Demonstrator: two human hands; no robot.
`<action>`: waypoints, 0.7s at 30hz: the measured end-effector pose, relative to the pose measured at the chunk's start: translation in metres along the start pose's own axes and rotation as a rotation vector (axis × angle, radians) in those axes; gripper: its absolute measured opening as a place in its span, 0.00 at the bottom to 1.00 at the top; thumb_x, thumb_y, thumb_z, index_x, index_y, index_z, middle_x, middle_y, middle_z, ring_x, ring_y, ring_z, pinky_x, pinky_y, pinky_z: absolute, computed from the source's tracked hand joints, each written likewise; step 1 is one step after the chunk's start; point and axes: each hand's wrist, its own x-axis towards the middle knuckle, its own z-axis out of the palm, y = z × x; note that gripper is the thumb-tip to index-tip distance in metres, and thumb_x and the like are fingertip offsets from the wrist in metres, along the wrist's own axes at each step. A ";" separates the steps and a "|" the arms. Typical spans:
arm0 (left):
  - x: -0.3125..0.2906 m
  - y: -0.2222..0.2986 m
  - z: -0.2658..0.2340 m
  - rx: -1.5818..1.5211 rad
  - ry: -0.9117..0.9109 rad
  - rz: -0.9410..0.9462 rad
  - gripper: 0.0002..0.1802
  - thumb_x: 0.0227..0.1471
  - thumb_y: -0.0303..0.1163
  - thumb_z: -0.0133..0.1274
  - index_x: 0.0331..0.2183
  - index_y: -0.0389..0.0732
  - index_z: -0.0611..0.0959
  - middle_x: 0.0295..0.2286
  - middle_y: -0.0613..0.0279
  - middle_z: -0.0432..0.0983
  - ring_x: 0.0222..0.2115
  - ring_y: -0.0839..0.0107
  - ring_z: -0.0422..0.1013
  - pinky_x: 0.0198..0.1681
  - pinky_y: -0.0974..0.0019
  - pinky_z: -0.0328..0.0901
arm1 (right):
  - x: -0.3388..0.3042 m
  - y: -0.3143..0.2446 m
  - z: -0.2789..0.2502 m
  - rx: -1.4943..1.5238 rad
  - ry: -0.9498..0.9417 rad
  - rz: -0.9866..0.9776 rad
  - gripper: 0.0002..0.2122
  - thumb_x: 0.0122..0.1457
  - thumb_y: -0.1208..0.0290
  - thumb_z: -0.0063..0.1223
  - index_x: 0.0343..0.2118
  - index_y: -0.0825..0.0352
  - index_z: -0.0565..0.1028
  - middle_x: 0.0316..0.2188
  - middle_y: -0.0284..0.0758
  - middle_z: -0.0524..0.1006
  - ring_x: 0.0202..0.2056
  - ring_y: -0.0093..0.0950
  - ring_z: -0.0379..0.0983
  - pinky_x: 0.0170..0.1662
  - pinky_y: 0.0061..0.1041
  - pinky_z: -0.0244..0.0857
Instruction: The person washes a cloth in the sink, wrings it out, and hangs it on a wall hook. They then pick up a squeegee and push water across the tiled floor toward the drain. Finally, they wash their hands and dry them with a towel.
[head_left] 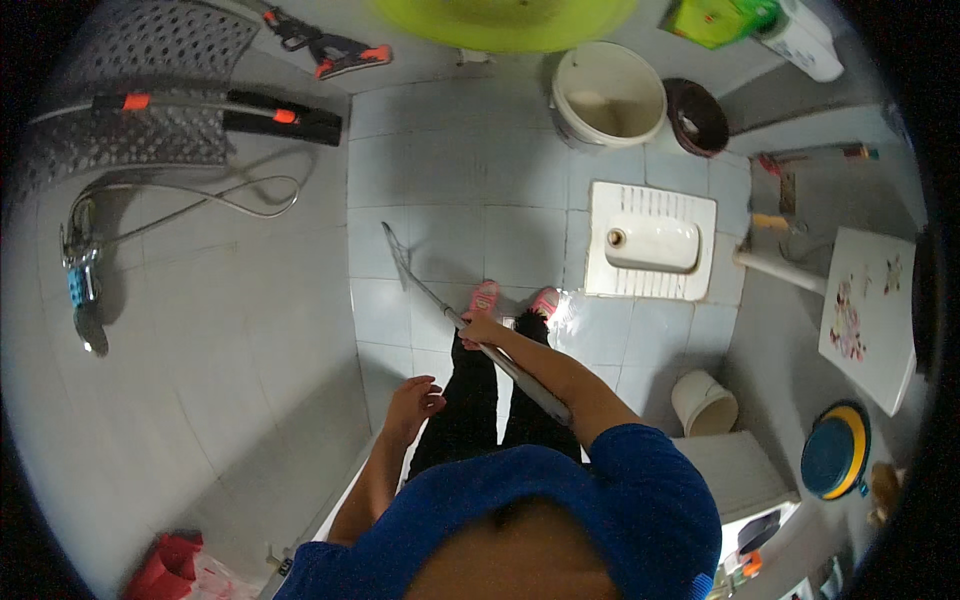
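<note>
My right hand (480,330) grips the stick (520,378), its wide end near the floor's (520,170) left edge with room ahead, my left hand (415,402) is loose, and the far edge has a bucket (560,103) beside a bin (705,98) with something pale inside.

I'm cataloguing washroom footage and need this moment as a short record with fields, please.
Right hand: closed around the long-handled tool
Left hand: empty, fingers loosely curled
Tool position: slanting across the body, thin end toward upper left; floor contact unclear
Footwear: pink shoes
Floor: pale tiles
Fixture: white squat toilet, right of the feet
Containers: white bucket beside dark bin, beyond the toilet
</note>
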 end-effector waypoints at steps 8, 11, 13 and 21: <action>-0.007 -0.058 -0.081 -0.338 0.091 0.025 0.10 0.46 0.27 0.43 0.34 0.36 0.68 0.24 0.58 0.68 0.21 0.69 0.67 0.30 0.67 0.65 | -0.145 -0.052 -0.097 0.343 0.252 0.260 0.23 0.46 0.76 0.47 0.49 0.65 0.60 0.20 0.39 0.71 0.16 0.23 0.66 0.13 0.18 0.58; -0.007 -0.044 -0.097 -0.340 0.184 0.012 0.09 0.45 0.27 0.43 0.33 0.36 0.68 0.22 0.60 0.68 0.20 0.71 0.67 0.29 0.67 0.65 | -0.195 -0.088 -0.108 0.123 0.387 0.267 0.22 0.47 0.75 0.47 0.48 0.66 0.62 0.16 0.38 0.70 0.10 0.20 0.62 0.11 0.17 0.56; -0.006 -0.035 -0.108 -0.371 0.122 0.032 0.09 0.45 0.27 0.44 0.33 0.37 0.68 0.22 0.60 0.68 0.20 0.71 0.67 0.29 0.68 0.65 | -0.199 -0.095 -0.096 0.110 0.373 0.202 0.26 0.47 0.73 0.51 0.50 0.67 0.57 0.15 0.37 0.70 0.10 0.19 0.61 0.11 0.17 0.56; 0.017 0.004 -0.160 -0.344 0.098 -0.006 0.11 0.45 0.28 0.44 0.35 0.37 0.68 0.25 0.58 0.69 0.22 0.72 0.68 0.31 0.68 0.66 | -0.026 -0.163 0.027 0.079 0.076 0.141 0.27 0.45 0.73 0.50 0.50 0.64 0.57 0.18 0.36 0.70 0.16 0.23 0.65 0.18 0.20 0.62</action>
